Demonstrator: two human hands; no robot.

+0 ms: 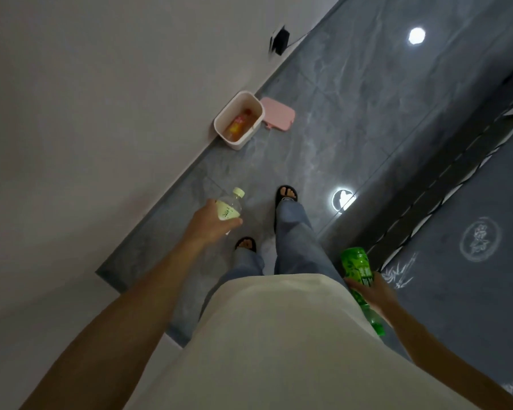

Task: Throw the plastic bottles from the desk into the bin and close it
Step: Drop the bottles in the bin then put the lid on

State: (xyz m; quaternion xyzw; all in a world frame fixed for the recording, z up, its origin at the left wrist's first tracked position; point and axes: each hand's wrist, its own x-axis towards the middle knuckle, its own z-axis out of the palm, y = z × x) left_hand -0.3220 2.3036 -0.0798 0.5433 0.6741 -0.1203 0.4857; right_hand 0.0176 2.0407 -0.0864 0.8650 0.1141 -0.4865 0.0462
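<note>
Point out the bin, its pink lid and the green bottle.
bin (221, 119): head view, on its white rim beside the wall.
pink lid (277, 114): head view, on its flat top, lying on the floor beside the bin.
green bottle (356, 266): head view, on its labelled body above the right hand.

No text can be read; the green bottle (356, 269) carries white characters too blurred to make out.

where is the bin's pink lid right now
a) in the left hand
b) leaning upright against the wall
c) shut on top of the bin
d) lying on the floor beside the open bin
d: the pink lid lies flat on the grey floor next to the white bin, which stands open with an orange bottle visible inside.
</note>
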